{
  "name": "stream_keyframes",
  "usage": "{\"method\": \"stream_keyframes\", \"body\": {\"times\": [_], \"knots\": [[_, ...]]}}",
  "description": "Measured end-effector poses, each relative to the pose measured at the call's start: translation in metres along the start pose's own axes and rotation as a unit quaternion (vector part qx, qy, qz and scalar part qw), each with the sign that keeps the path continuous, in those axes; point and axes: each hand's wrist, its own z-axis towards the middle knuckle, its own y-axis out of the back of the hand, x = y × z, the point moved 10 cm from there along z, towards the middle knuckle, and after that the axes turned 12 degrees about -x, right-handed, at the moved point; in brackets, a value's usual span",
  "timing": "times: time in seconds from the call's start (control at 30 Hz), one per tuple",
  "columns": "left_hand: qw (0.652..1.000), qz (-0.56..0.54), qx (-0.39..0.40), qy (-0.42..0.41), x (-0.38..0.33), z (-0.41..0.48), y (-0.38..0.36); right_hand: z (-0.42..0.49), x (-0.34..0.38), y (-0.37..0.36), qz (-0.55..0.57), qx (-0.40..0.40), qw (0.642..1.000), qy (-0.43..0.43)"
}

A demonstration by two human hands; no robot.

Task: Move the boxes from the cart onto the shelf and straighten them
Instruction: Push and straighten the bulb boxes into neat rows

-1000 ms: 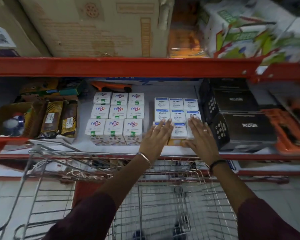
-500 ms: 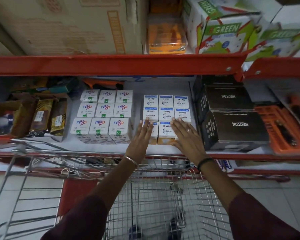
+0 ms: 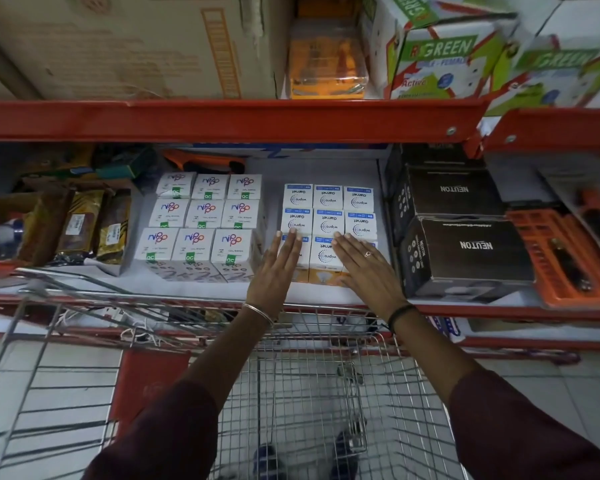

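Observation:
Small white and blue bulb boxes point(image 3: 328, 211) stand in a tight three-by-three block on the middle shelf point(image 3: 201, 284). My left hand point(image 3: 278, 268) lies flat with straight fingers on the front left box of the block. My right hand point(image 3: 366, 268) rests flat on the front right box, a ring on one finger. Neither hand grips anything. The front middle box point(image 3: 324, 256) shows between my hands. The wire cart point(image 3: 309, 393) below me holds no boxes that I can see.
Left of the block stands another group of white boxes point(image 3: 201, 223) with green squares. Black cartons point(image 3: 465, 251) sit close on the right, orange tool cases point(image 3: 561, 258) beyond them. Dark packets point(image 3: 80, 226) are at far left. A red shelf beam point(image 3: 222, 121) runs overhead.
Both hands have slid a little back toward me across the front row of bulb boxes, staying flat. My view has shifted slightly down and left.

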Motion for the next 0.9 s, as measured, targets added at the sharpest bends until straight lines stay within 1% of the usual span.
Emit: {"method": "stream_keyframes", "body": {"times": [0.07,0.1,0.2,0.3,0.37,0.43,0.5,0.6,0.73,0.83,0.9], "knots": [[0.999,0.035,0.004,0.003,0.001,-0.002,0.0,0.0,0.001,0.005,0.007,-0.006,1.0,0.004],[0.999,0.05,0.007,0.002,0.0,-0.003,0.002,-0.001,0.001,0.012,0.016,-0.023,1.0,0.003],[0.997,0.075,-0.023,-0.023,-0.012,-0.007,0.018,-0.015,-0.011,0.041,0.087,-0.105,0.99,-0.039],[0.997,0.023,-0.065,-0.035,-0.036,-0.009,0.035,-0.044,-0.039,0.064,0.137,-0.164,0.969,-0.124],[0.996,-0.03,-0.075,-0.047,-0.064,-0.009,0.039,-0.07,-0.066,0.077,0.146,-0.201,0.951,-0.185],[0.992,-0.08,-0.078,-0.066,-0.099,-0.006,0.04,-0.095,-0.091,0.086,0.154,-0.217,0.935,-0.235],[0.987,-0.115,-0.07,-0.089,-0.137,-0.001,0.037,-0.115,-0.112,0.089,0.14,-0.208,0.932,-0.261],[0.984,-0.132,-0.046,-0.112,-0.187,0.011,0.025,-0.132,-0.136,0.084,0.094,-0.161,0.948,-0.256],[0.99,-0.081,-0.002,-0.115,-0.225,0.03,0.0,-0.143,-0.164,0.071,0.086,-0.095,0.962,-0.24],[0.991,-0.05,0.021,-0.121,-0.238,0.039,-0.017,-0.14,-0.176,0.062,0.074,-0.054,0.974,-0.208],[0.992,-0.035,0.022,-0.116,-0.24,0.044,-0.025,-0.138,-0.18,0.054,0.044,-0.029,0.981,-0.187]]}}
